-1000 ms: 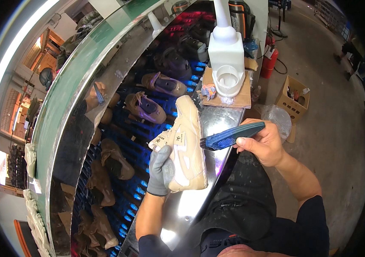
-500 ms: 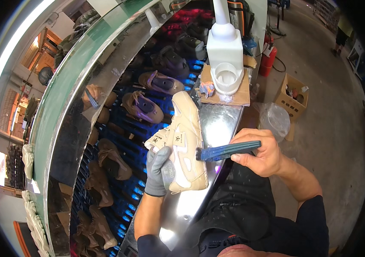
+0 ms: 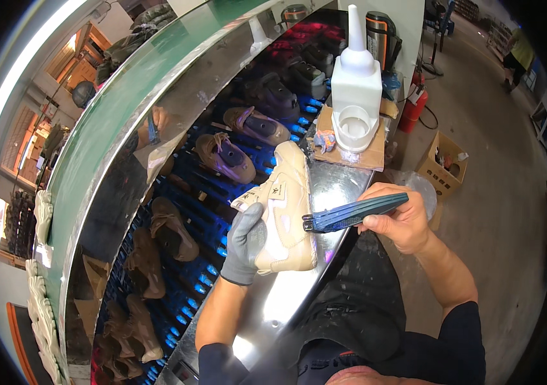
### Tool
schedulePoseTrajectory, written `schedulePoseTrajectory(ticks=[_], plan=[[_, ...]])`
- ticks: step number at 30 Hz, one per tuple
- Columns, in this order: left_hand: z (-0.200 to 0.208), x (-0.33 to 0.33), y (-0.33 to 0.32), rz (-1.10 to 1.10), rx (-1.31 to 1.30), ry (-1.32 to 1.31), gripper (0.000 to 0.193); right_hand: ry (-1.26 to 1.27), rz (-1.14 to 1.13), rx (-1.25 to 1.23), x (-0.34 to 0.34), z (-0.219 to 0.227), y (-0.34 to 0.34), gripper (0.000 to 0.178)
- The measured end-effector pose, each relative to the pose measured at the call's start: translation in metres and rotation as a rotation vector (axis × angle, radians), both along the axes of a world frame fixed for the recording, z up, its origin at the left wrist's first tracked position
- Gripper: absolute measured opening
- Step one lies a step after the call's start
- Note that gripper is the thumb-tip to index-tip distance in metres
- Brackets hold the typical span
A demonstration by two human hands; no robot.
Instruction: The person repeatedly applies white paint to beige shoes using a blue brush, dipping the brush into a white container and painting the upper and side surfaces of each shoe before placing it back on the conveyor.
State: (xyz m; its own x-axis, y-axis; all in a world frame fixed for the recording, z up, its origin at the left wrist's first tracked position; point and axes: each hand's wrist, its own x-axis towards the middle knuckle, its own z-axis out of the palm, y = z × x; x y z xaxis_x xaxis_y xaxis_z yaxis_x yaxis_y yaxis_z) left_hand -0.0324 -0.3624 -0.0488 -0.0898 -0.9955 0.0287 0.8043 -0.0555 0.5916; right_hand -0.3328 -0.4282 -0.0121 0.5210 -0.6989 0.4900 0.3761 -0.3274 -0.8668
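Observation:
A beige shoe upper (image 3: 289, 221) is tilted up over the metal ledge, its toe pointing away from me and its bottom edge facing right. My left hand (image 3: 241, 250), in a grey glove, is closed round its heel part from the left. Between the thumb and fingers of my bare right hand (image 3: 405, 221) is a blue brush (image 3: 360, 212) with a flat, layered handle. The brush's dark tip meets the shoe upper's bottom edge, about midway along it; whether the bristles press on it cannot be made out.
Left of me, brown shoe uppers (image 3: 225, 157) lie on a blue-lit rack behind a curved green counter (image 3: 87, 131). A white squeeze bottle (image 3: 355, 90) with a cup stands on cardboard (image 3: 369, 160) ahead. At right are a fire extinguisher (image 3: 414, 106) and a box (image 3: 443, 167).
The whole view has shifted, so the bottle and rack sit farther right. My hands still hold the shoe upper and brush; the brush's outer end has risen slightly and its tip stays by the edge.

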Motion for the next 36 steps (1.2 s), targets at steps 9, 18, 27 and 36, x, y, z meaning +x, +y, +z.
schedulePoseTrajectory(ticks=[9, 18, 27, 36], plan=[[0.014, 0.005, 0.000, 0.104, -0.078, -0.230, 0.052, 0.192, 0.024, -0.419, 0.003, 0.025, -0.023, 0.021], [0.015, 0.006, 0.005, 0.145, -0.049, -0.268, 0.054, 0.250, 0.159, -0.555, 0.000, 0.042, -0.022, 0.024], [0.016, 0.008, 0.001, 0.091, -0.042, -0.221, 0.056, 0.267, 0.123, -0.583, 0.002, 0.048, -0.023, 0.022], [0.012, 0.015, 0.000, 0.130, 0.029, -0.165, 0.053, 0.237, 0.086, -0.625, 0.004, 0.048, -0.024, 0.019]])
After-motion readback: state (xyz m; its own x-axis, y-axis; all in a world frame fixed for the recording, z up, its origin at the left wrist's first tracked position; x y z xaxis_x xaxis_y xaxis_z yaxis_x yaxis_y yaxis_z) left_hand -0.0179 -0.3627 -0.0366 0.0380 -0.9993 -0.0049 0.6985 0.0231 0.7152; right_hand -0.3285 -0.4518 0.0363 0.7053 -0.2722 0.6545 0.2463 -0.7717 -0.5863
